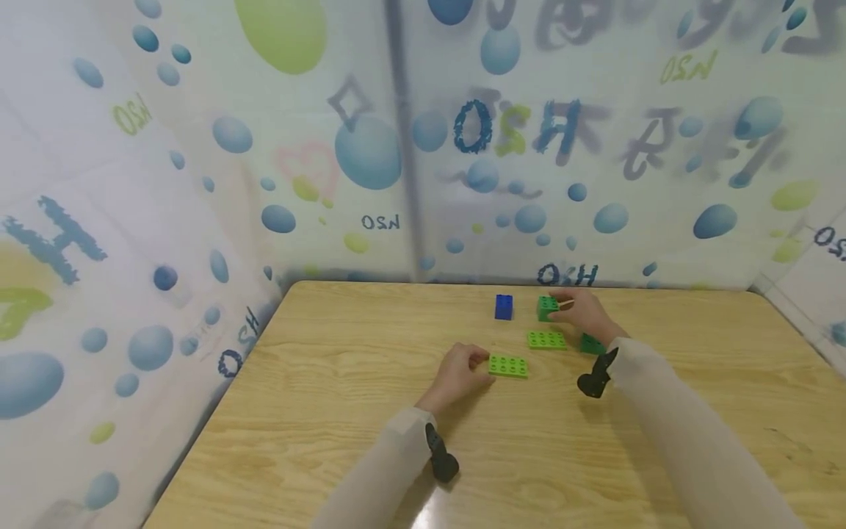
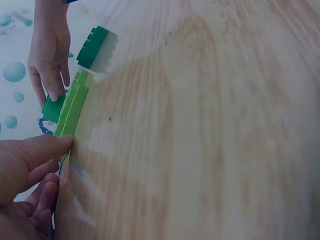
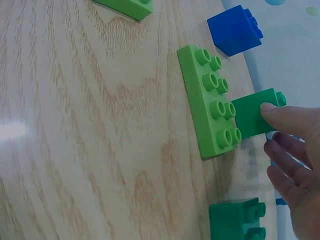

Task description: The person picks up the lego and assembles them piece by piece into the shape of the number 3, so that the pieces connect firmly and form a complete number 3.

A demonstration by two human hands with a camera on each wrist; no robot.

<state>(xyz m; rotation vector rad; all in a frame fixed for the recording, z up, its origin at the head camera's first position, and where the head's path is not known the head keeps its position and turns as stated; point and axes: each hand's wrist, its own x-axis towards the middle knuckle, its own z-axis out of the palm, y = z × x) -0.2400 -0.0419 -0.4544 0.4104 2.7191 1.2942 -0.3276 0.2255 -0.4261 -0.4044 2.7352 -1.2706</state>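
My left hand (image 1: pixel 459 376) pinches the left end of a flat light green building brick (image 1: pixel 508 366) lying studs up on the table. The thumb lies along its near edge in the left wrist view. At the table's back, my right hand (image 1: pixel 586 314) grips an upright green brick (image 1: pixel 545 309) from the right; the right wrist view has the thumb (image 3: pixel 280 115) on its side. Between the two hands lies a second flat light green brick (image 3: pixel 200 105), which neither touches. A darker green brick (image 2: pixel 93 47) sits below the right hand, partly hidden by the wrist in the head view.
A blue brick (image 1: pixel 504 307) stands left of the gripped green one, near the back edge. The wooden table (image 1: pixel 317 411) reaches a patterned curtain (image 1: pixel 449 220) at the back and left. A dark strap-like device (image 1: pixel 441 455) sits on each wrist.
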